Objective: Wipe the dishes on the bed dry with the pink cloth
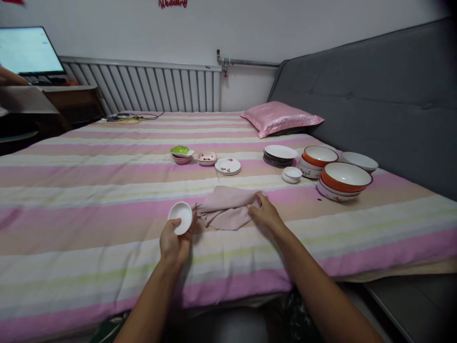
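A small white dish [183,216] rests in my left hand [175,243], the thumb over its inside and the fingers behind it. My right hand [264,213] pinches the right end of a pale pink cloth [228,207]. The cloth lies loosely folded on the striped bedspread [143,271], and its left end reaches the fingertips of my left hand. Beyond the cloth sit a short stack of white plates with a red pattern [228,166], a pink square dish [207,158] and a green leaf-shaped dish [181,151] on pink ones.
To the right stand small white dishes [292,174], stacked plates [280,152], two stacks topped by orange bowls [346,178] and a white plate [360,160]. A pink pillow [282,116] lies by the grey headboard [371,71]. Cables [132,116] lie far left; a person's arm [12,76] shows near a monitor [30,50].
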Demonstrator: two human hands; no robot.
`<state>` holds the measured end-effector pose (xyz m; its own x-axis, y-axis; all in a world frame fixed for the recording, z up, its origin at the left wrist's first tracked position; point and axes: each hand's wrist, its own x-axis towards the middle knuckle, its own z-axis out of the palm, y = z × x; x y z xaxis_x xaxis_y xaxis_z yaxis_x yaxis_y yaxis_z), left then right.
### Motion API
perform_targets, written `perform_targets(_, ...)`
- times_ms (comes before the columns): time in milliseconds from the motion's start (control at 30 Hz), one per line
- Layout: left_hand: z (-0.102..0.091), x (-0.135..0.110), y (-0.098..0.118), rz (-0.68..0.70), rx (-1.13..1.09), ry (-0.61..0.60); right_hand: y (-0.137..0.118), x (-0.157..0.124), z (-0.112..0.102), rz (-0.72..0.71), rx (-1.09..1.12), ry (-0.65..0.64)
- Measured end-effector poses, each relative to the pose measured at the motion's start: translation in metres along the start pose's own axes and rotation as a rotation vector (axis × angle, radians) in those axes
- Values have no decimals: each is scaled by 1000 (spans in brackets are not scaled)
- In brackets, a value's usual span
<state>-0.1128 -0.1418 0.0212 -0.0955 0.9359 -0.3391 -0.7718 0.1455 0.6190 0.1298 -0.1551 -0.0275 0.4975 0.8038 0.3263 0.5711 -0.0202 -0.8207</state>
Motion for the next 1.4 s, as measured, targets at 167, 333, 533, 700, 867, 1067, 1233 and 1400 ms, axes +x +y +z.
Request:
perform_targets(167,-2,3,4,41,25,17,-22,-21,2,-43,-302,1)
perform_targets(333,-3,1,5,19,112,76,-45,-35,1,-255,-373,-88)
perform_targets(533,-3,0,4,-1,159,30,-53,-50,8,-511,-249,-380)
perform_targets(700,-3,0,3,-73,206,-2,-51,-51,15,-578,-327,-381)
perform_targets(867,-5,0,2,-104,237,-7,-47,-45,19,-542,-376,-356)
perform_targets(1067,-2,-4,3,-138,307,-30,-50,-45,12,-520,-264,-411)
perform_targets(1233,0,-7,3,-154,331,-81,-46,-47,15,-527,-337,-434)
perform_targets(1400,-3,-7,2,-170,330,-92,-48,-48,19,-511,-366,-386)
